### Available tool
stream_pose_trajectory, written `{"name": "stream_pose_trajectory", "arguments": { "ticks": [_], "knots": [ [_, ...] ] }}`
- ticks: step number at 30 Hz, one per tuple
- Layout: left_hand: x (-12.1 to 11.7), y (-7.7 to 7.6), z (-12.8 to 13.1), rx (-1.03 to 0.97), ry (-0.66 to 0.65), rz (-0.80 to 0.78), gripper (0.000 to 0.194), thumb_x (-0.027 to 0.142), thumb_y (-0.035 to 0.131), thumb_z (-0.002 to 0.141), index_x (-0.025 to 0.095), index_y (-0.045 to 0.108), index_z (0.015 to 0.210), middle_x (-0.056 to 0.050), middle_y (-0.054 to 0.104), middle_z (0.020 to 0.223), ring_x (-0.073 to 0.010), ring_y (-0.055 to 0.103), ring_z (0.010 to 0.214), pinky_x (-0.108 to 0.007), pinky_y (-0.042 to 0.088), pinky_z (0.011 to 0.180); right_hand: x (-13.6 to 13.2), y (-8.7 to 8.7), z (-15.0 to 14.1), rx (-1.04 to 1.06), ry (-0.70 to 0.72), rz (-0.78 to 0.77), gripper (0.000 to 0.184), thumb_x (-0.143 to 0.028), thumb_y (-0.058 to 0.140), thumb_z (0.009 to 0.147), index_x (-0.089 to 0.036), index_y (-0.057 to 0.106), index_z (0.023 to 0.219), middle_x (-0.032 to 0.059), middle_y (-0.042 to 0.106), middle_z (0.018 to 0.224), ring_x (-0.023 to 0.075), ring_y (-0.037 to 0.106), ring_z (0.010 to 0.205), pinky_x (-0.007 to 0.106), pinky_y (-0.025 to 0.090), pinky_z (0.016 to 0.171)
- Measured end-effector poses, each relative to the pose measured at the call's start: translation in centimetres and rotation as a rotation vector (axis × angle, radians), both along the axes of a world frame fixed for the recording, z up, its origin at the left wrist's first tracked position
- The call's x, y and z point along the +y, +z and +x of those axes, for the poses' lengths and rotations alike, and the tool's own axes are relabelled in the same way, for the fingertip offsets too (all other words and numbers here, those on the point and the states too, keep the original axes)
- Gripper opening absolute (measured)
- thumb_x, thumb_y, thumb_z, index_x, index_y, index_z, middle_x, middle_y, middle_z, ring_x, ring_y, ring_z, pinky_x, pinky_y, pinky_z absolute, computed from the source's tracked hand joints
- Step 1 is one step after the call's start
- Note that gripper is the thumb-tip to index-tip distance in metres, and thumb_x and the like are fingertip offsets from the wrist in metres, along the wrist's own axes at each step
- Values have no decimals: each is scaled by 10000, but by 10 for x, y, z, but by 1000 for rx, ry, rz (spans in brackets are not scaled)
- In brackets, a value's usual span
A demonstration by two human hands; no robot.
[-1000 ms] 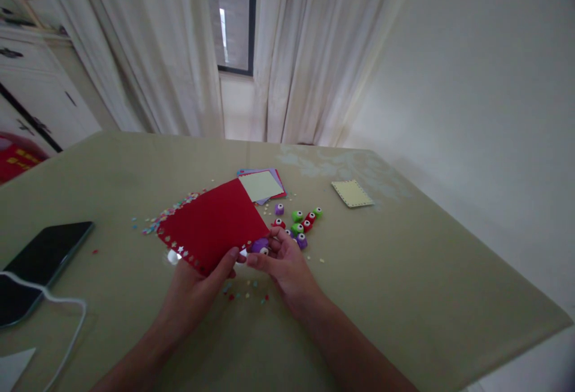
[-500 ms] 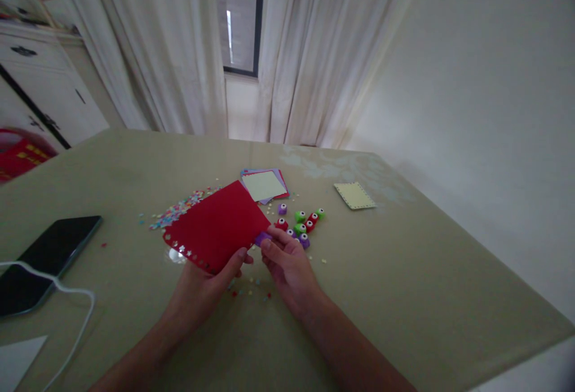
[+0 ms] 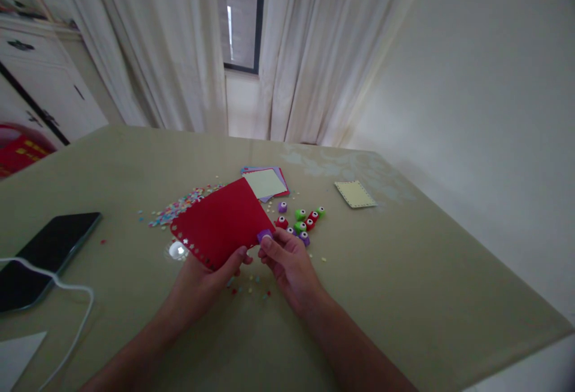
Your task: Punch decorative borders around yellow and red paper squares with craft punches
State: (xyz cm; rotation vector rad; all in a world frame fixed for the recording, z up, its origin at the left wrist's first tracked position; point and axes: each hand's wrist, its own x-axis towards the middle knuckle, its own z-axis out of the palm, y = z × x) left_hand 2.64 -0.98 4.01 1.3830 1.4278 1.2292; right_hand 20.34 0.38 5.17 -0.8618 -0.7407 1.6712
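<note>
My left hand [image 3: 211,275] grips a sheet of red card [image 3: 222,218] along its near edge, thumb on top and the other fingers mostly hidden beneath. Small shapes are punched through the card's lower-left border. Between the thumb and fingers of my right hand [image 3: 290,260] is a purple craft punch [image 3: 265,236], set at the card's right-hand corner. Just beyond that hand, several more punches lie together, among them a green punch [image 3: 300,215], a red punch [image 3: 281,222] and a purple punch [image 3: 282,207].
Punched-out confetti [image 3: 179,207] is heaped behind the card. Stacked cards [image 3: 265,184] lie farther back, and a pale yellow card with a punched border [image 3: 354,194] sits to the right. At left are a dark tablet [image 3: 49,257], a white cable [image 3: 67,286] and white paper [image 3: 20,353].
The red card has shifted slightly to the right, its right corner now closer against the purple punch. Both hands keep their hold and have barely moved.
</note>
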Motion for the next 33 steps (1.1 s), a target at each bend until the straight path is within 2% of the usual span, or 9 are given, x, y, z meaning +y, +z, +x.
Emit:
{"name": "stream_pose_trajectory", "arguments": {
  "ticks": [6,14,25,33],
  "knots": [
    [1,11,-2,3,-62,-42,249,452,757,817,204,760,845,-34,801,725,-205,726,595,-285,587,536,1,-1,3,-74,20,34,412,-455,1012,642,-187,816,886,-16,715,768,94,570,652,210,456,623],
    [3,5,-4,20,-93,-32,262,457,744,840,196,755,868,-39,795,744,-199,709,619,-281,576,550,2,-1,3,-94,23,7,412,-473,1011,629,-184,811,843,-23,695,714,91,558,618,208,425,592],
    [2,5,-2,-5,-70,-50,266,452,763,836,191,765,884,-41,802,747,-195,706,618,-278,572,552,2,-3,2,-110,20,4,410,-473,1004,629,-177,815,842,-27,668,683,89,537,602,210,397,575],
    [2,4,-2,-3,-79,-37,276,451,756,832,189,756,918,-42,807,753,-204,724,627,-288,585,551,2,-4,1,-106,22,0,394,-454,996,644,-184,820,872,-24,682,723,88,529,614,218,400,593]
  ]
}}
